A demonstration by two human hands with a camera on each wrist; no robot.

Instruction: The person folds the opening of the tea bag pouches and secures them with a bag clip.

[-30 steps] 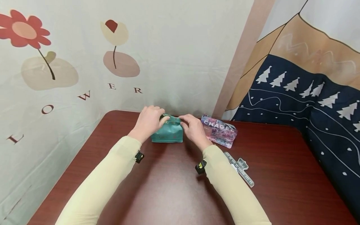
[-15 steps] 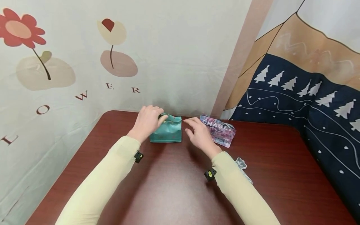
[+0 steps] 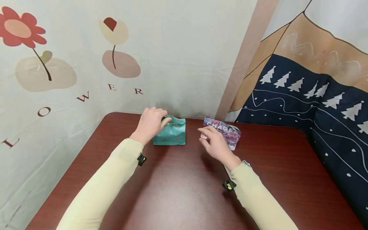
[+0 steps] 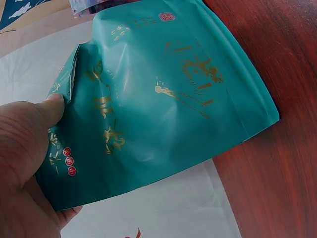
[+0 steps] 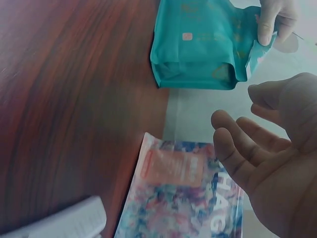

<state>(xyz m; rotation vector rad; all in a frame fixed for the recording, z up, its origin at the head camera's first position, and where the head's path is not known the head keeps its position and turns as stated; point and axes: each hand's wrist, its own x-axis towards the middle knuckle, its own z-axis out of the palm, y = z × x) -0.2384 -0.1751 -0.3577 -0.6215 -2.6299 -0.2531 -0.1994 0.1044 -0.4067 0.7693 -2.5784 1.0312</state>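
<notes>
A teal foil pouch (image 3: pixel 172 134) stands upright near the back of the table, its top folded over. My left hand (image 3: pixel 150 124) pinches that fold at the left, thumb in front, as the left wrist view shows on the gold-printed pouch (image 4: pixel 163 94). My right hand (image 3: pixel 216 143) is apart from the teal pouch, fingers loosely bent and holding nothing. In the head view it overlaps a purple-pink patterned pouch (image 3: pixel 233 138) lettered "CHAGEL". Under the right wrist lies a pale ruler-like clip (image 5: pixel 64 222), mostly hidden by the forearm in the head view.
The dark red-brown wooden table (image 3: pixel 178 198) ends at the back against a pale printed curtain (image 3: pixel 184 57). A navy cloth with white trees (image 3: pixel 287 92) hangs along the right side.
My right hand has let go of the teal pouch's folded top and moved right and toward me, over the clip. The left hand keeps its pinch in place.
</notes>
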